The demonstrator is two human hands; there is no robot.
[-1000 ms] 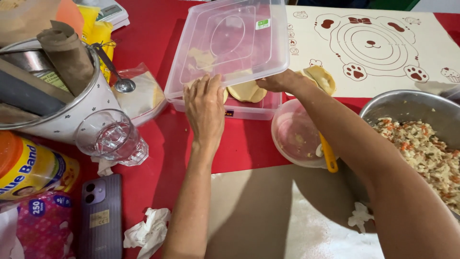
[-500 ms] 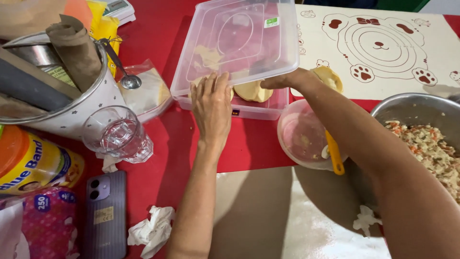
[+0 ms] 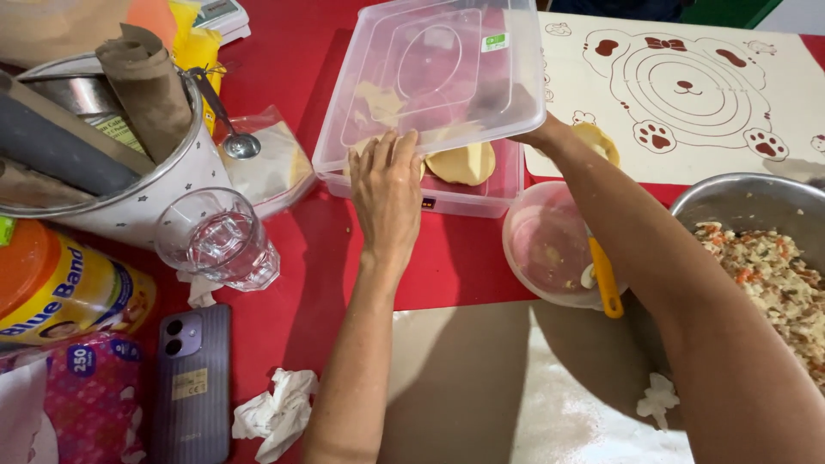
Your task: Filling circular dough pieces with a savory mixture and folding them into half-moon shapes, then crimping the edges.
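Over the red worktop (image 3: pixel 301 77), the left hand (image 3: pixel 387 193) lay flat with fingers spread on the front edge of a clear plastic container (image 3: pixel 455 193), not gripping anything. The right hand (image 3: pixel 537 133) was mostly hidden under the clear lid (image 3: pixel 430 77), its grip clamped on the lid's right edge, holding it tilted above the container. Pale dough discs (image 3: pixel 464 161) sat inside. A pink bowl (image 3: pixel 546 249) with a yellow-handled tool (image 3: pixel 604 279) stood just beside.

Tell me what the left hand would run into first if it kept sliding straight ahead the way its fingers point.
The left hand points up-frame, fingertips already under the tilted clear lid. Going on, it would probably meet the flat dough pieces inside the clear container, though depth is hard to judge.
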